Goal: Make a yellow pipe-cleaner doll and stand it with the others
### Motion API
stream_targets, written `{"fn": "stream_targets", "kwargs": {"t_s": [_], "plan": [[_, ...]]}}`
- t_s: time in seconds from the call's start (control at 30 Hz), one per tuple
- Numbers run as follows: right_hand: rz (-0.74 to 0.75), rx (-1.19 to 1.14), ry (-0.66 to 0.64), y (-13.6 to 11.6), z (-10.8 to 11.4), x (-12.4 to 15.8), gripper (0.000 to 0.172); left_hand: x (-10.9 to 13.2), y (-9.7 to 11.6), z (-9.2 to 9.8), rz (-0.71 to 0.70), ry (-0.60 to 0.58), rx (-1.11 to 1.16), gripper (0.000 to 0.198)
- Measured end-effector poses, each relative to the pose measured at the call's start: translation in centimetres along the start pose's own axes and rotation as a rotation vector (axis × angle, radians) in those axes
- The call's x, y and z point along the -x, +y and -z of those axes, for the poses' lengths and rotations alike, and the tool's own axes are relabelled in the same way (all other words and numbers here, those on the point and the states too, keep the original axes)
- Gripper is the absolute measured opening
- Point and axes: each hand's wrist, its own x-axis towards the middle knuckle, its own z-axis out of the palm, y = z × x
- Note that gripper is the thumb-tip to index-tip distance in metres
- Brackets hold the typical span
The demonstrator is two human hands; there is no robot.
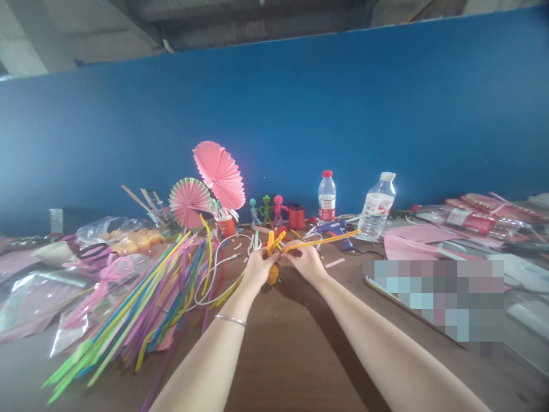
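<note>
Both my arms reach out over a brown table [283, 349]. My left hand [258, 265] pinches a twisted orange-and-yellow pipe-cleaner figure [273, 245], fingers closed round its middle. My right hand [307, 260] is closed too, gripping a long orange pipe cleaner [330, 239] that runs from the figure out to the right. The two hands nearly touch. A silver bangle sits on my left wrist.
A fan of coloured pipe cleaners [146, 303] lies at left, with pink scissors [107, 274] and plastic bags. Behind stand pink paper fans [218, 174], three small pipe-cleaner figures [268, 210], a red spool [297, 217], two water bottles [327, 197], a blue glue gun [337, 229]. Pink paper lies at right.
</note>
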Motion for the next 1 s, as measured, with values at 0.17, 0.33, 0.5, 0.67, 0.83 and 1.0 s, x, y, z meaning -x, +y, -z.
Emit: {"fn": "stream_targets", "kwargs": {"t_s": [0.17, 0.33, 0.5, 0.67, 0.83, 1.0], "plan": [[-0.093, -0.034, -0.028, 0.1, -0.1, 0.0, 0.013, 0.1, 0.1, -0.4, 0.048, 0.022, 0.167, 0.026], [-0.223, 0.04, -0.075, 0.3, -0.1, 0.1, 0.017, 0.3, 0.6, -0.2, -0.061, 0.046, 0.045, 0.016], [-0.217, 0.04, -0.074, 0.3, -0.1, 0.0, 0.02, 0.6, 1.3, -0.3, -0.169, 0.126, -0.056, 0.026], [-0.411, -0.261, -0.073, 0.4, -0.4, 0.1, 0.025, 1.0, 1.7, -0.4, -0.213, 0.129, -0.092, 0.031], [-0.617, -0.62, -0.094, 0.0, -1.0, 0.3, 0.028, 1.1, 2.2, -0.2, -0.224, 0.119, -0.092, 0.032], [-0.615, -0.553, 0.128, -0.4, -1.6, 0.2, 0.03, 1.1, 2.0, -0.4, -0.18, 0.13, -0.012, 0.031]]}}
